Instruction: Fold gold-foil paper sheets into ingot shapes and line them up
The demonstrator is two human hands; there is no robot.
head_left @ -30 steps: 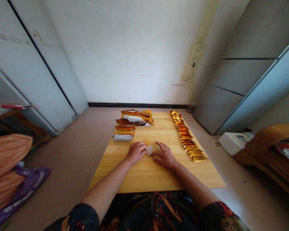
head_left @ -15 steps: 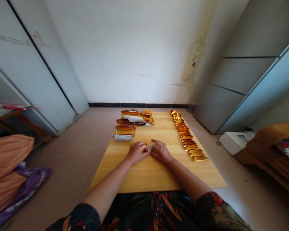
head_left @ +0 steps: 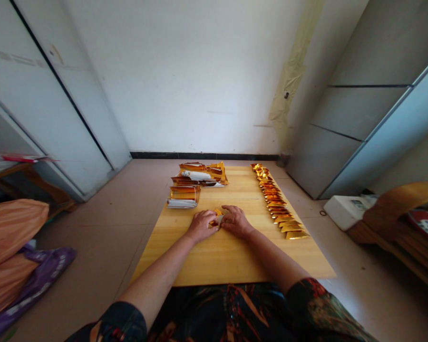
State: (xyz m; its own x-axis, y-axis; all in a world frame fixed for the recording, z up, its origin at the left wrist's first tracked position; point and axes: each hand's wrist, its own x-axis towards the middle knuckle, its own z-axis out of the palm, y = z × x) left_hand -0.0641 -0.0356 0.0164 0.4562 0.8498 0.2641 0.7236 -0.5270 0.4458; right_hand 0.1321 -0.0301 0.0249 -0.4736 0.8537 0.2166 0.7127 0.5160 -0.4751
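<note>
My left hand (head_left: 202, 226) is closed on a small sheet of gold foil paper (head_left: 218, 212) at the middle of the wooden table. The sheet shows gold at its far corner and pale on the side between my hands; the rest is hidden under my fingers. From the other side my right hand (head_left: 236, 222) pinches its edge low down, with the index finger raised a little. On the right lies a long overlapping row of folded gold foil pieces (head_left: 275, 202). Stacks of flat gold foil paper (head_left: 183, 194) with white undersides lie at the far left.
The wooden table (head_left: 214, 261) ends close in front of my body. Beyond it stands a white wall (head_left: 199, 85). A grey refrigerator (head_left: 338, 137) is at the right, near a white box (head_left: 344, 212) and a wooden seat (head_left: 395, 223). Orange and purple bags (head_left: 17, 237) lie at the left.
My right hand has shifted slightly left, closer to my left hand, and less of the sheet's pale side shows between them. The stacks and the row stay put.
</note>
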